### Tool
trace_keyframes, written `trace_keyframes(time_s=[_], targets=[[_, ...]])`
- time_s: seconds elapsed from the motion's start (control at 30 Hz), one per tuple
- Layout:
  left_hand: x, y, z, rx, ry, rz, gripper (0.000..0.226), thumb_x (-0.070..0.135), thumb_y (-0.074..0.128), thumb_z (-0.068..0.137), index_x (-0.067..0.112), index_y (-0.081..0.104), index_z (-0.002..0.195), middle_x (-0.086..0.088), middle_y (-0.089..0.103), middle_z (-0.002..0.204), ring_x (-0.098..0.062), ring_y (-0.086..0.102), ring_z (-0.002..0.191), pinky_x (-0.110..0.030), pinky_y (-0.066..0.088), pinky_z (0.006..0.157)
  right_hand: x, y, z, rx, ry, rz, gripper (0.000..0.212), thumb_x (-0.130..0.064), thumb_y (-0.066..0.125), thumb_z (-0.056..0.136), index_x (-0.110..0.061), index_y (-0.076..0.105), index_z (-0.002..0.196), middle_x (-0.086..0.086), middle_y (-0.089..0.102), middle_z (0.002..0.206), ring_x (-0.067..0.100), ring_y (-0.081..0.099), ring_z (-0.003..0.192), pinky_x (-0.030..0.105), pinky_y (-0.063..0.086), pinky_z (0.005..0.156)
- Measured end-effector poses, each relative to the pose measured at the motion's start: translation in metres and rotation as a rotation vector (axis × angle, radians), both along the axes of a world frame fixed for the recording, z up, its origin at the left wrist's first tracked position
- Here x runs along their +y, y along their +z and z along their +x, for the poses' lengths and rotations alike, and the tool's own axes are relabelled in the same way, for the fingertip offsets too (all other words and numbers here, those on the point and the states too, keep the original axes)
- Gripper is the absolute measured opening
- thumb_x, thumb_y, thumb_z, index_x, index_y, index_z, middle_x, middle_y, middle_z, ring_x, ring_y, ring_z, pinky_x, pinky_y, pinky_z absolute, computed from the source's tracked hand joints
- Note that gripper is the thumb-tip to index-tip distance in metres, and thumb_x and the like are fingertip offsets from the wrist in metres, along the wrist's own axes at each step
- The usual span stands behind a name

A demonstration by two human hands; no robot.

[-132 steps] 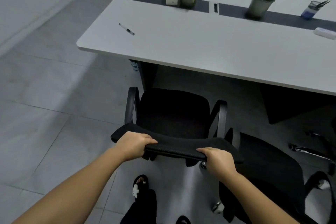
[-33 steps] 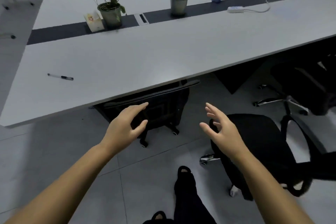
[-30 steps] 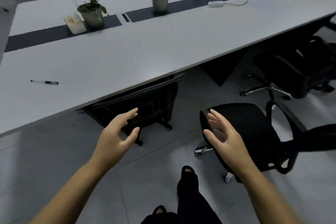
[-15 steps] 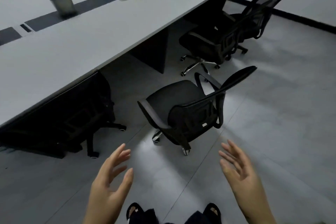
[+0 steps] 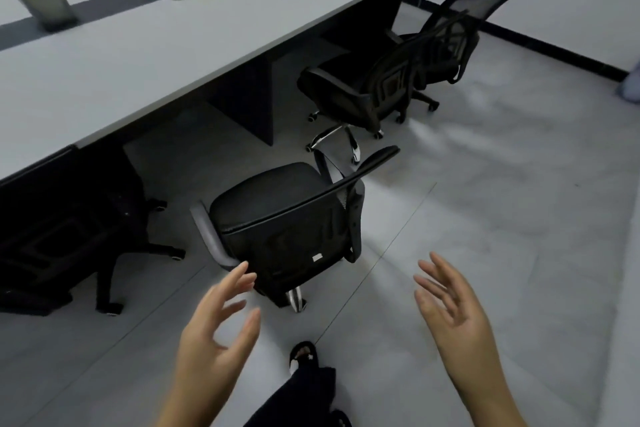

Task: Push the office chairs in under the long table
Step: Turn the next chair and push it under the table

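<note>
Left hand (image 5: pixel 216 329): fingers spread, holding nothing, just short of the nearest chair (image 5: pixel 287 215).
Right hand (image 5: pixel 453 308): spread, empty.
Nearest chair: out from the long table (image 5: pixel 145 45) (backrest toward the hands).
Two more chairs (image 5: pixel 391 80): farther along the table, not tucked in.

Left hand (image 5: pixel 214 333) and right hand (image 5: pixel 453 312) being held spread and empty, nearest office chair (image 5: pixel 291 215) standing clear of the long table (image 5: pixel 145 52), 1 chair (image 5: pixel 65 225) tucked under

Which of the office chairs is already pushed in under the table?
The chair at far left, its backrest against the table edge; the other three stand out on the open floor.
</note>
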State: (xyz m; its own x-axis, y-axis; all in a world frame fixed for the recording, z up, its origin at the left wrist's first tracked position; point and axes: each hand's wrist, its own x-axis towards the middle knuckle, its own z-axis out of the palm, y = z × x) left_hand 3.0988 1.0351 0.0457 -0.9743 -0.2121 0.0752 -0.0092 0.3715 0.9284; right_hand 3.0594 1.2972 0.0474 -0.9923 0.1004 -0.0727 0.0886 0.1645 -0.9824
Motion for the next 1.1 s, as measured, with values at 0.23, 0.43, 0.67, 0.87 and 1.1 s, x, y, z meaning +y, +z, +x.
trace_keyframes(time_s=[0.23,0.43,0.67,0.87,1.1], targets=[[0.016,-0.006,-0.086,0.02,0.064,-0.07,0.055,0.029,0.064,0.083,0.063,0.04,0.119,0.03,0.056,0.116,0.005,0.054,0.108,-0.002,0.041,0.088,0.015,0.0,-0.102,0.012,0.076,0.045,0.043,-0.034,0.058,0.075,-0.047,0.046,0.114,-0.016,0.058,0.12,-0.002,0.056,0.109,0.006,0.045,0.087],[0.015,-0.011,-0.132,-0.046,0.138,-0.165,0.07,0.009,0.065,0.083,0.065,0.039,0.117,0.032,0.054,0.115,0.007,0.054,0.105,-0.003,0.041,0.087,0.018,-0.004,-0.187,0.014,0.168,0.104,0.043,-0.022,0.059,0.085,-0.046,0.045,0.118,-0.015,0.056,0.124,0.0,0.055,0.112,0.019,0.045,0.089],[0.027,-0.039,-0.159,-0.213,0.235,-0.32,0.057,0.029,0.067,0.082,0.057,0.037,0.122,0.035,0.054,0.112,0.016,0.044,0.11,-0.007,0.04,0.083,0.023,-0.033,-0.288,0.059,0.713,0.619,0.06,-0.036,0.062,0.084,-0.037,0.033,0.136,-0.026,0.034,0.132,-0.006,0.032,0.123,0.018,0.026,0.104],[0.042,-0.073,-0.196,-0.386,0.179,-0.892,0.042,0.041,0.057,0.07,0.027,0.066,0.109,0.01,0.072,0.097,-0.01,0.067,0.089,-0.022,0.032,0.089,0.015,-0.087,-0.367,0.417,1.13,1.062,0.05,-0.025,0.08,0.06,-0.028,0.065,0.107,-0.011,0.069,0.106,0.013,0.064,0.101,0.032,0.044,0.097],[0.045,-0.086,-0.241,-0.497,0.234,-0.964,0.045,0.013,0.089,0.044,0.032,0.075,0.082,0.015,0.074,0.079,-0.01,0.07,0.066,-0.02,0.05,0.046,0.006,-0.093,-0.425,0.527,1.196,1.049,0.047,-0.017,0.085,0.031,-0.04,0.072,0.07,-0.022,0.069,0.06,0.004,0.061,0.049,0.011,0.04,0.045]])
